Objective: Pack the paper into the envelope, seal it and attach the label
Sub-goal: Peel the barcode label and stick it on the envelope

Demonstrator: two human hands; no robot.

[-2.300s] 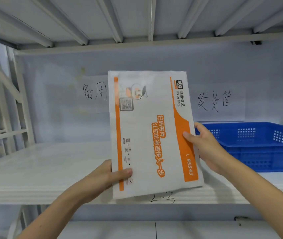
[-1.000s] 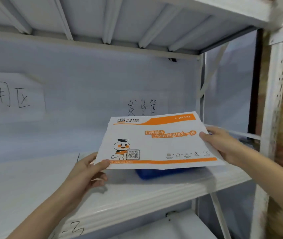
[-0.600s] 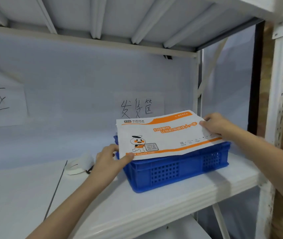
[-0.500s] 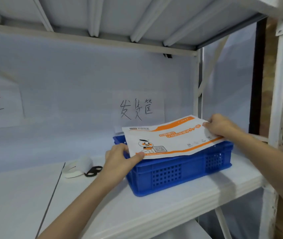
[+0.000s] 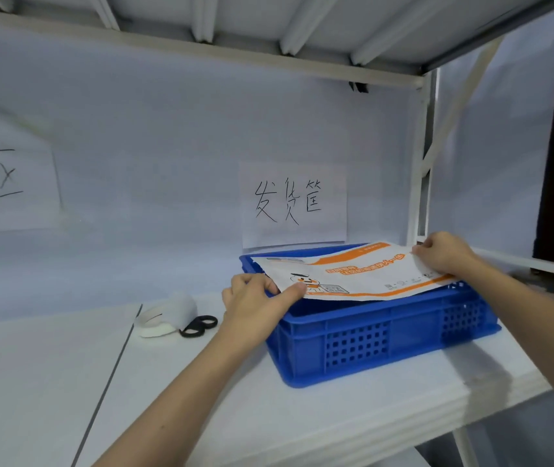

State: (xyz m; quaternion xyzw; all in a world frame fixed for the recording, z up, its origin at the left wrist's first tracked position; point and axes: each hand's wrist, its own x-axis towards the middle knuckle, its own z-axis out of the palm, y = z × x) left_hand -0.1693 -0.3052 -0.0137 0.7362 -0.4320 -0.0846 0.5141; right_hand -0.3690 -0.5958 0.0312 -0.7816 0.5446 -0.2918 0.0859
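A white and orange courier envelope (image 5: 363, 273) lies almost flat across the top of a blue plastic crate (image 5: 383, 338) on the white shelf. My left hand (image 5: 255, 298) pinches the envelope's near left corner, thumb on top. My right hand (image 5: 444, 252) grips its far right edge. The envelope's printed side with a cartoon figure and QR code faces up. No label or loose paper shows.
Black-handled scissors (image 5: 199, 325) and a white tape roll (image 5: 164, 315) lie on the shelf (image 5: 201, 399) left of the crate. Handwritten paper signs (image 5: 294, 203) hang on the back wall. A white upright post (image 5: 417, 156) stands behind the crate; another shelf is overhead.
The envelope went from upright in front of me to flat, moved right and came down onto the crate's top. Both hands kept hold of it.
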